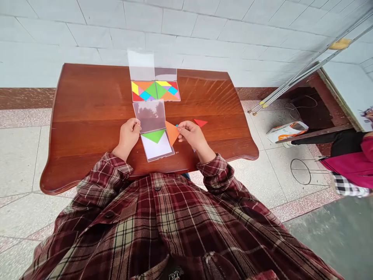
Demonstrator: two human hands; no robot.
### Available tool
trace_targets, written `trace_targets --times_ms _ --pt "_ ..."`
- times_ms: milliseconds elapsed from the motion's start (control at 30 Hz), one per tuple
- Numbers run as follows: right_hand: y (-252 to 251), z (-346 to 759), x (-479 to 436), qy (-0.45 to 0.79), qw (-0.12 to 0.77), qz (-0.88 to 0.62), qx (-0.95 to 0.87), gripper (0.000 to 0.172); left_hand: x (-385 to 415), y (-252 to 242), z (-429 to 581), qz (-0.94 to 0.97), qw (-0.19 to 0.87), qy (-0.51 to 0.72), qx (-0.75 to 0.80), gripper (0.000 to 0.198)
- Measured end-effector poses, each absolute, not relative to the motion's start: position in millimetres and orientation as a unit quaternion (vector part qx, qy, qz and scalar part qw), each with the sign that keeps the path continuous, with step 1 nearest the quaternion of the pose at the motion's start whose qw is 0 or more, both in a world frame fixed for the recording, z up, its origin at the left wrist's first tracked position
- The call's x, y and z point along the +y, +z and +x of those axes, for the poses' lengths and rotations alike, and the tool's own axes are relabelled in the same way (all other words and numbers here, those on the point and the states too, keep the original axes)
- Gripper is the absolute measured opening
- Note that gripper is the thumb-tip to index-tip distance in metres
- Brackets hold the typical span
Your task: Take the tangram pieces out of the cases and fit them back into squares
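A clear-lidded case (pixel 157 151) lies open near the table's front edge, with a green triangle (pixel 155 135) along the top of its white tray. My left hand (pixel 128 135) pinches the left edge of its raised lid (pixel 150 115). My right hand (pixel 192 135) is closed on an orange triangle (pixel 171 133) beside the tray's right edge. A bit of blue shows at my right fingertips. To the right of that hand lies a red triangle (pixel 200 122). Two filled cases, one on the left (pixel 144 91) and one on the right (pixel 168 90), stand open behind.
The brown wooden table (pixel 87 116) backs onto a white tiled wall. Crutches (pixel 291 79) lean at the right, near a white box (pixel 287 131) on the floor. A person in a magenta top (pixel 349 159) is at the far right, by a round metal frame (pixel 300 171).
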State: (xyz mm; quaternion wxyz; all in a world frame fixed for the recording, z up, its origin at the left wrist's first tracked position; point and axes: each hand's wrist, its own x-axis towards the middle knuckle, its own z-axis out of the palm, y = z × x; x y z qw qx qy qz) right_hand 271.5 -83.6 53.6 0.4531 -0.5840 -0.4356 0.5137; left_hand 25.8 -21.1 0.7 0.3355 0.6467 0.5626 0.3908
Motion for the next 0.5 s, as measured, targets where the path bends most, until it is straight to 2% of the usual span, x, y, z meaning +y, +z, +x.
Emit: trace_targets --times_ms 233,500 --pt "38.3 215.6 -90.9 0.577 0.353 -0.558 -0.481 0.014 -20.6 0.4 29.3 0.647 0.337 0.402 0.554 0.005" --pt "32.8 198.1 -89.1 0.545 0.333 -0.597 -0.485 0.018 -23.5 4.3 31.3 0.649 0.331 0.408 0.550 0.005"
